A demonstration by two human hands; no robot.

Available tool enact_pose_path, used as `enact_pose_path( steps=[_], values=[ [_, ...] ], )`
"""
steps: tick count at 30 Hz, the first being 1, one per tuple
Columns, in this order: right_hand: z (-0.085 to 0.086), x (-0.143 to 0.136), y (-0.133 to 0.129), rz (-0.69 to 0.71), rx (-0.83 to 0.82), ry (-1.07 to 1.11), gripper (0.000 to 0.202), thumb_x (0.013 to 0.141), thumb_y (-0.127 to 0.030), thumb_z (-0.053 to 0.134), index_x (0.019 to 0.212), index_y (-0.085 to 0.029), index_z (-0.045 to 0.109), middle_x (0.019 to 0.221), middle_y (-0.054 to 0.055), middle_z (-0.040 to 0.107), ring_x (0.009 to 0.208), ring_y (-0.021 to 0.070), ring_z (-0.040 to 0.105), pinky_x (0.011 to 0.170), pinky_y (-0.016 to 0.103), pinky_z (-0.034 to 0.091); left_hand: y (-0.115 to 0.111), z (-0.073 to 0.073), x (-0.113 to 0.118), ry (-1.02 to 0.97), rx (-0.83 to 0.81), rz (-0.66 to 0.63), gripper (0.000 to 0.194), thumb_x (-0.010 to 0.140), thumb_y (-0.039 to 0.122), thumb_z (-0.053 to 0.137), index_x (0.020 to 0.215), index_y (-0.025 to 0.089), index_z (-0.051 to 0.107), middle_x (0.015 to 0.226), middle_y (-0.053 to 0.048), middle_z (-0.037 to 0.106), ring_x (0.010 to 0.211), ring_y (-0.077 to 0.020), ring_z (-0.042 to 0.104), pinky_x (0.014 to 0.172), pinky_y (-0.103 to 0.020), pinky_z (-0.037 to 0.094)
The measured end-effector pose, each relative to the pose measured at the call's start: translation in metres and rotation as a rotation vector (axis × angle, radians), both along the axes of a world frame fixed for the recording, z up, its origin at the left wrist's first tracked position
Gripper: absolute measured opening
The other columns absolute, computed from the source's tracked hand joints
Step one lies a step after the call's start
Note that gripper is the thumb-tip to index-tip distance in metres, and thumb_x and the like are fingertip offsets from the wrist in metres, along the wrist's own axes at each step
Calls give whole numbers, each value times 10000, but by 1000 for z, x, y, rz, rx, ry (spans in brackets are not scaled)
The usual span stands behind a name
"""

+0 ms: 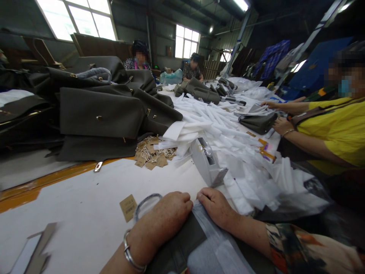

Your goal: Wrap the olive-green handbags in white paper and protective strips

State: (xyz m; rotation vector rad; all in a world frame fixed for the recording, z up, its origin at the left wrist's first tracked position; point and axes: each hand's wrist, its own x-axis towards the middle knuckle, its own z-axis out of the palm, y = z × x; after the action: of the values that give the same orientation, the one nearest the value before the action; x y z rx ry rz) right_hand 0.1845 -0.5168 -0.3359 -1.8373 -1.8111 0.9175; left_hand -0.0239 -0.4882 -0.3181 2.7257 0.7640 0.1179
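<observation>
A dark grey-green handbag (178, 247) lies below me at the table's near edge, partly covered by a translucent wrapping sheet (209, 224). My left hand (171, 213), with a silver bangle on its wrist, is closed over the bag's far edge. Close by on the right, my right hand (219, 208) pinches the sheet at that same edge. Both sets of fingertips are curled out of sight. A wrapped handle (145, 199) arches up beyond my left forearm, beside a brown paper tag (128, 207).
Dark handbags (101, 112) are heaped at left. Brown tags with strings (155, 154) lie near a grey tape dispenser (208, 161). White foam strips (211, 118) cover the table's middle. A co-worker in a yellow top (339, 129) handles another bag at right; two people sit farther back.
</observation>
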Motion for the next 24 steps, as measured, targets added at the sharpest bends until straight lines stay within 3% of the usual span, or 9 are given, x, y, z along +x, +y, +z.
enact_pose_path(
  steps=[8,15,17,20,24],
  values=[
    [2,-1,-3,-1,21,-4,327,925,-377,449,661,-201,527,693,15,574,738,183,539,678,299,362,1,12,-4,38,-55,44,127,911,143,546,882,216,645,841,-5,663,698,-183,645,622,-290,493],
    [0,-1,-3,2,31,-20,340,944,-381,433,673,-199,527,718,26,580,759,192,537,706,314,363,0,18,-20,-233,-325,160,213,980,190,499,1051,255,689,1000,-6,688,921,-150,656,821,-251,510],
    [0,-1,-3,15,40,-21,345,951,-381,424,677,-199,529,719,24,575,756,189,535,707,313,364,-2,23,-22,-313,-353,143,244,1005,251,492,1168,277,671,1130,-22,669,1031,-157,637,920,-268,504],
    [0,-1,-4,29,51,-48,344,956,-370,420,683,-197,536,722,25,581,750,184,536,707,312,370,-5,27,-25,-279,-386,37,288,997,388,550,1257,343,666,1285,-35,617,1132,-183,613,1007,-305,492],
    [2,-1,-2,64,73,-113,323,957,-340,428,724,-188,590,761,43,624,791,195,569,738,320,395,-1,22,-30,-211,-416,25,325,968,460,597,1270,371,680,1359,-47,596,1184,-205,611,1041,-324,495]
  ],
)
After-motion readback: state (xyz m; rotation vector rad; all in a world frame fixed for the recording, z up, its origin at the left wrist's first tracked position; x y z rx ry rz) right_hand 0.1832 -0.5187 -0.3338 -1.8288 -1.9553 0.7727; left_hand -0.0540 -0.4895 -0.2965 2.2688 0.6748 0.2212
